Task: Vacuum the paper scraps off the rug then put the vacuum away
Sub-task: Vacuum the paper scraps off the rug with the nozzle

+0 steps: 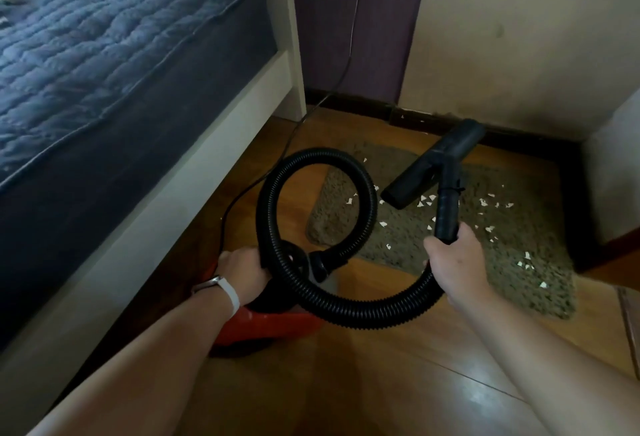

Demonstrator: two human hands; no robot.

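Rug (512, 255) with paper scraps (422, 200) lies beyond right hand (450, 257) gripping wand (448, 208).

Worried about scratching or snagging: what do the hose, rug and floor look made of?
Hose: ribbed black plastic, slightly shiny; it bends in a loop.
Rug: shaggy matte textile, olive-brown tufts.
Floor: glossy wood or wood-look planks, with visible seams and reflections.
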